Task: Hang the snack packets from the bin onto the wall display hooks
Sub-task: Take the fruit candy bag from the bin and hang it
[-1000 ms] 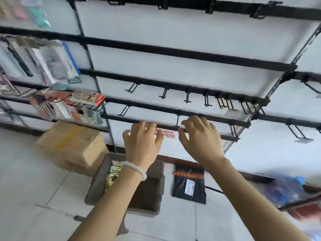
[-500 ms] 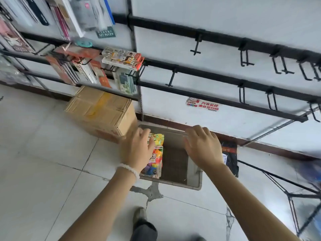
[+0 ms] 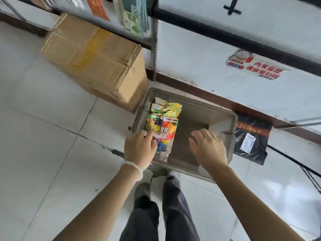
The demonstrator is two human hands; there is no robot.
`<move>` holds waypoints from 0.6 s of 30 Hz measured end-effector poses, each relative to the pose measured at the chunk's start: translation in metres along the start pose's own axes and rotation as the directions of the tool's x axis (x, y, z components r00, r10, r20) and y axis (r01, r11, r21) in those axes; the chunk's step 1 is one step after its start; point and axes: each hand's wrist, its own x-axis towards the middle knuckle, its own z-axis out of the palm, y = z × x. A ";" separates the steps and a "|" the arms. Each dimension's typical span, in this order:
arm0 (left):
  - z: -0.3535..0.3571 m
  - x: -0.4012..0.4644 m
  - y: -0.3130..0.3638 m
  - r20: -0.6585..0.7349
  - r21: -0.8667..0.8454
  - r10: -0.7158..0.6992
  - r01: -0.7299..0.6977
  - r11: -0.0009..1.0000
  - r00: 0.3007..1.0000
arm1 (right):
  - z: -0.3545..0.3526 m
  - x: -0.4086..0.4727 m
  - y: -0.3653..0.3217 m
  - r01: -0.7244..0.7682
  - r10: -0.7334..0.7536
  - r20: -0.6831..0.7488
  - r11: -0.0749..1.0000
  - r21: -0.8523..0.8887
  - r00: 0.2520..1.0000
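Two bare hands reached down over a grey bin (image 3: 224,119) that stood on the tiled floor (image 3: 43,136) against the foot of the white wall (image 3: 199,49). The left hand (image 3: 139,148), a pale bead bracelet (image 3: 133,166) at its wrist, lay over the bin's near left corner, its fingers (image 3: 147,134) loosely bent and touching the left edge of the topmost snack packet (image 3: 165,131); whether they actually gripped it could not be told. The right hand (image 3: 206,148) hovered above the bare middle of the bin, fingers spread, relaxed and holding nothing. The snack packets lay flat in a small overlapping stack along the bin's left side, the top one brightly printed with fruit, and yellow-green packets (image 3: 167,108) showed behind it toward the wall. A taped cardboard box (image 3: 97,56) sat on the floor just left of the bin, under hanging goods (image 3: 133,16). A black pouch (image 3: 250,138) with a white label lay on the floor just right of the bin. A black rail (image 3: 225,35) crossed the wall above a red-lettered sticker (image 3: 257,66). The person's dark trouser legs (image 3: 161,214) stood just short of the bin.
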 end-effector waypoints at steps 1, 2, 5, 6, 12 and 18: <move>0.020 0.010 -0.002 0.014 0.004 -0.001 0.001 1.000 1.000 | 0.018 0.012 0.008 0.002 -0.002 0.009 1.000 0.002 1.000; 0.039 0.020 -0.003 0.025 0.006 -0.004 0.003 1.000 1.000 | 0.037 0.023 0.015 0.002 -0.002 0.017 1.000 0.004 1.000; 0.095 0.052 -0.009 0.051 0.004 0.001 -0.001 1.000 0.999 | 0.094 0.056 0.035 0.019 -0.018 0.075 1.000 -0.015 0.997; 0.116 0.063 -0.011 0.066 0.008 0.006 -0.007 1.000 0.998 | 0.115 0.067 0.042 0.020 -0.018 0.095 1.000 -0.018 0.995; 0.222 0.119 -0.020 0.123 0.012 -0.005 0.003 1.000 0.992 | 0.215 0.120 0.072 -0.002 0.002 0.155 1.000 0.003 0.988; 0.278 0.175 -0.034 0.093 -0.020 0.013 -0.011 1.000 0.996 | 0.265 0.179 0.087 -0.045 0.032 0.159 0.996 0.074 0.987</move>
